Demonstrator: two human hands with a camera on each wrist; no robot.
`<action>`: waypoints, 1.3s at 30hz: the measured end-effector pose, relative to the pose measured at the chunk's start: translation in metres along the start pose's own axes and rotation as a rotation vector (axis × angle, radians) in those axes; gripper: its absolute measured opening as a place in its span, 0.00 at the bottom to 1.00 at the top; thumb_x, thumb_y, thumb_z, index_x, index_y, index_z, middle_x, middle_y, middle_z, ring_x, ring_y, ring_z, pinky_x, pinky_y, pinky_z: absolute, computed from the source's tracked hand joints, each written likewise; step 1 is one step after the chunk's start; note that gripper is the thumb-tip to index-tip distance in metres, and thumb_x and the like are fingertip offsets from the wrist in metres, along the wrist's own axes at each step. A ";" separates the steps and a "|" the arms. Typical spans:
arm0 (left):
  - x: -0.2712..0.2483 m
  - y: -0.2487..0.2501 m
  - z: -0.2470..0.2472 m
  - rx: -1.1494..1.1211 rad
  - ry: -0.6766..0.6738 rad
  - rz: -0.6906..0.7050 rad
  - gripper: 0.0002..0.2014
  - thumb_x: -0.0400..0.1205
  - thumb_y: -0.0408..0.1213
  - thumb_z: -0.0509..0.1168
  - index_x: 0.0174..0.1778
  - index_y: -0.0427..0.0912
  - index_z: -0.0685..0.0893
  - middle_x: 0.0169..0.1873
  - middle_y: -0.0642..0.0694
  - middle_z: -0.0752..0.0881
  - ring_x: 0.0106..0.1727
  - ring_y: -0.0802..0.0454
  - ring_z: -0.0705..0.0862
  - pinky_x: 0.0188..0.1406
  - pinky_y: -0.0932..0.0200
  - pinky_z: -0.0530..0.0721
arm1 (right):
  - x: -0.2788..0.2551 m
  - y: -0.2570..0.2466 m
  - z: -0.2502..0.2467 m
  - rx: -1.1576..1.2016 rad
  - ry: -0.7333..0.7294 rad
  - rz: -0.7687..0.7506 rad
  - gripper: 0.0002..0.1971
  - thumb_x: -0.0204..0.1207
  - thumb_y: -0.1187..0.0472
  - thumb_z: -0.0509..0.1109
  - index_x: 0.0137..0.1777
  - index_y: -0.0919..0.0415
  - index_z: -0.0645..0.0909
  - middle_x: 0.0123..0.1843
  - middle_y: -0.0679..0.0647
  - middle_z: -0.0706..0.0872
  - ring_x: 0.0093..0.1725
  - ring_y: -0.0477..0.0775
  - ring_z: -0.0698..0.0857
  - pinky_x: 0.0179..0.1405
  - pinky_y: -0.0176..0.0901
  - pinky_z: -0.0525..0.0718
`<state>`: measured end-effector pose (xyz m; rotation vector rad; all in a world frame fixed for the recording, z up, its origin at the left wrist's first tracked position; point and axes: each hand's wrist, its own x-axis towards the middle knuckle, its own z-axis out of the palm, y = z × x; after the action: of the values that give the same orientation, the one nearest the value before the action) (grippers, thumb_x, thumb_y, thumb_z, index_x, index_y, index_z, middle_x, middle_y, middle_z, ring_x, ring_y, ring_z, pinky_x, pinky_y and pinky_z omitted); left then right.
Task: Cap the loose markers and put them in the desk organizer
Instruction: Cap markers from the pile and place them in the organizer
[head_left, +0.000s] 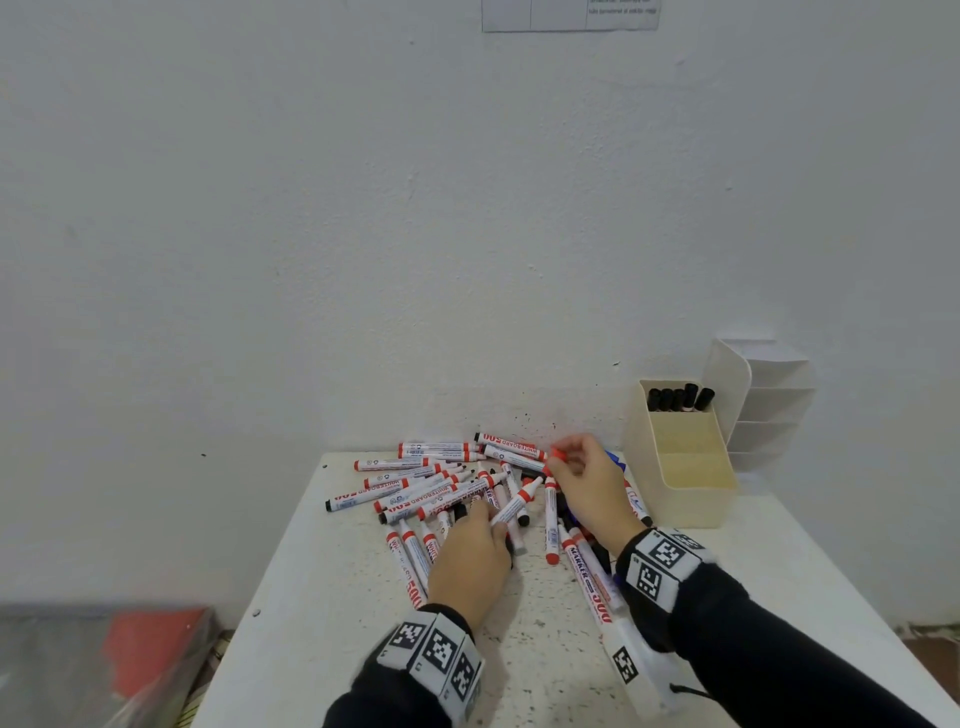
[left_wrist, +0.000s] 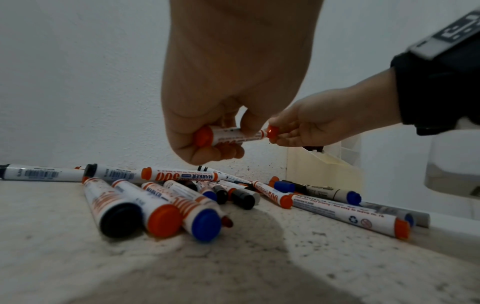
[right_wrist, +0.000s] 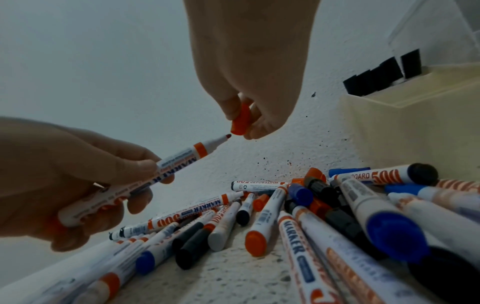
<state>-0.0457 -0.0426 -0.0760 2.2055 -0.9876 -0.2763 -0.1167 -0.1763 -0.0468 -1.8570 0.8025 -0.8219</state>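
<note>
My left hand (head_left: 485, 522) grips an uncapped red whiteboard marker (head_left: 514, 504) by its barrel, tip pointing up and to the right. In the right wrist view the marker (right_wrist: 179, 162) ends in a bare red tip just short of a red cap (right_wrist: 241, 121). My right hand (head_left: 563, 460) pinches that cap (head_left: 558, 455) between thumb and fingers. Both hands hover over a pile of loose markers (head_left: 431, 488) and caps on the white table (head_left: 332, 597). The cream desk organizer (head_left: 691, 499) stands at the right, with several black-capped markers (head_left: 679, 399) in its rear compartment.
A white tiered shelf (head_left: 769, 405) stands against the wall behind the organizer. Markers (head_left: 589, 577) also lie under my right wrist. The table's left edge drops to a floor with a red object under clear plastic (head_left: 145, 654). The wall rises directly behind the pile.
</note>
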 end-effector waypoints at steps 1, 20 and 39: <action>-0.001 0.001 0.000 -0.005 0.000 0.003 0.09 0.87 0.41 0.52 0.60 0.45 0.73 0.42 0.48 0.81 0.36 0.53 0.78 0.39 0.57 0.82 | 0.000 0.000 0.000 0.026 -0.001 0.018 0.06 0.78 0.64 0.68 0.51 0.54 0.75 0.49 0.48 0.81 0.50 0.45 0.82 0.43 0.27 0.78; 0.004 0.034 0.003 -0.383 -0.110 0.017 0.16 0.87 0.45 0.54 0.38 0.45 0.81 0.24 0.48 0.71 0.14 0.63 0.64 0.16 0.70 0.64 | 0.007 0.001 -0.021 0.268 -0.187 0.160 0.04 0.80 0.64 0.65 0.43 0.62 0.78 0.42 0.57 0.86 0.38 0.51 0.84 0.44 0.42 0.84; 0.055 0.035 0.061 0.259 -0.125 -0.030 0.13 0.86 0.42 0.54 0.59 0.41 0.78 0.56 0.44 0.81 0.55 0.49 0.83 0.58 0.52 0.84 | 0.039 0.015 -0.126 -0.282 0.392 -0.496 0.06 0.78 0.72 0.64 0.51 0.66 0.80 0.43 0.53 0.82 0.43 0.52 0.82 0.46 0.38 0.81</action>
<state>-0.0552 -0.1297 -0.0933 2.4641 -1.1113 -0.3186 -0.1990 -0.2728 -0.0088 -2.2221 0.7264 -1.4825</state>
